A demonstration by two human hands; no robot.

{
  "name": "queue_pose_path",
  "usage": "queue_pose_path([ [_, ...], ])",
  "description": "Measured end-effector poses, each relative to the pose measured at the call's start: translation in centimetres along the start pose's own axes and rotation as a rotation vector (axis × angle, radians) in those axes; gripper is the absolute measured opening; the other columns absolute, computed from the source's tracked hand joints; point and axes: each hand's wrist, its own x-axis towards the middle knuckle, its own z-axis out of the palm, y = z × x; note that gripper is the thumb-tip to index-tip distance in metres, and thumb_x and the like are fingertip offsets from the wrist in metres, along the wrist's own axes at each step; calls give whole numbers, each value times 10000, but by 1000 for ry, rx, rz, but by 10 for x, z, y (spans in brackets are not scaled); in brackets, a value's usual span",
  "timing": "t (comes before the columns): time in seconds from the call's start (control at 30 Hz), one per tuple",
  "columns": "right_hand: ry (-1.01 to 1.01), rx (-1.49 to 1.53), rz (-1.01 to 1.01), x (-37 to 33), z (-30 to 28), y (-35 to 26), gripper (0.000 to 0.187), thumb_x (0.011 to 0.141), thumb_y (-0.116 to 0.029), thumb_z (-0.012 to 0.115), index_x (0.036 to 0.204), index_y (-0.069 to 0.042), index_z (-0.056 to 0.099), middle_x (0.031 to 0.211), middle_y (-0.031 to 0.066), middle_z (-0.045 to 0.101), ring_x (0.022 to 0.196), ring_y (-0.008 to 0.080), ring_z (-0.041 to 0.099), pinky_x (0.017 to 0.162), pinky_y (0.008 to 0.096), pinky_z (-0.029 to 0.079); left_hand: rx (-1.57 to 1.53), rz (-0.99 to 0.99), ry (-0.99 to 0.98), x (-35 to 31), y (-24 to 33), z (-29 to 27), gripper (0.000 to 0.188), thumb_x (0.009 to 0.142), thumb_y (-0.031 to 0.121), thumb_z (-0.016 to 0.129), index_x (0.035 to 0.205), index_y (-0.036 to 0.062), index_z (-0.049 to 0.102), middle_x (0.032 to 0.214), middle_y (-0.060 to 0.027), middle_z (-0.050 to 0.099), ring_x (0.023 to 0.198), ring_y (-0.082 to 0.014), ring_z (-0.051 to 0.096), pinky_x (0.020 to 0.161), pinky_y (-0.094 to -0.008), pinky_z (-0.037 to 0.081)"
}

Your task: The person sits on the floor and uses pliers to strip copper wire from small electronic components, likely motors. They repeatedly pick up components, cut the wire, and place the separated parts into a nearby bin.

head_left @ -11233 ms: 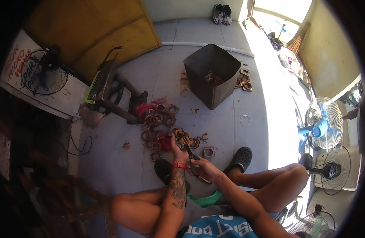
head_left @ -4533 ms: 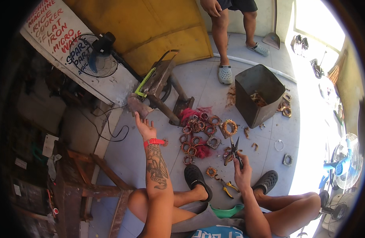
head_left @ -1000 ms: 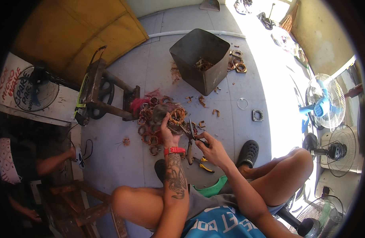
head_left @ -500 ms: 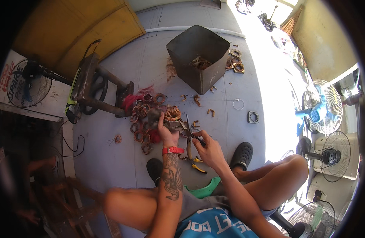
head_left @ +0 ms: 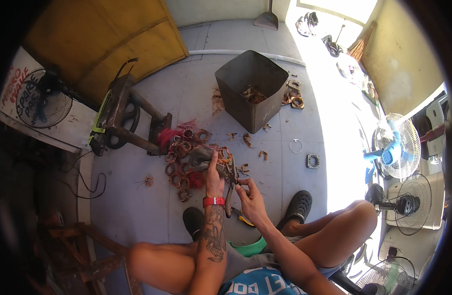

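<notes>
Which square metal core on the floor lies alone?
The grey core, right of the white ring; brown ones bunch beside the dark bin or in the pile.

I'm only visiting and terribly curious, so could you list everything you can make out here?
Bin: one, dark brown, upper middle of floor
Ring windings: many, copper-brown, heaped left of centre
U-shaped pieces: several, brownish, floor below the bin
Toothed square part: one, grey, floor, right
Bench: one, brown, left
Fans: at least four, blue or dark, both sides
Dustpan: one, grey, top
Panel: one, yellow, upper left
Floor pliers: one, yellow-handled, near the feet
Clogs: two, black, on the feet
Larger winding: one, copper, centre
Long pliers: one, dark, centre
Wristband: one, red, left wrist
Left fingers: one set, holding the larger winding
Right fingers: one set, on the long pliers
</notes>
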Motion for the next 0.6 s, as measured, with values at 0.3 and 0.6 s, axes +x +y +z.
queue_pose_path([
  [0.3,-62,-297,-418,0,-22,-14,329,990,-307,588,1262,-121,599,777,203,674,662,341,652,614,423,464,-439,-154,-203,-6,28,-13,558,961,423,587,1387,64,548,1342,-128,610,1213,-313,590,1026,-522,474],
  [0.6,-132,-214,-104,-16,-39,-28,320,998,-324,561,1250,-127,576,767,197,674,677,376,651,653,463,467,-334,-107,-75,10,21,1,445,958,344,563,1302,65,602,1290,-136,638,1144,-316,631,963,-523,513],
])
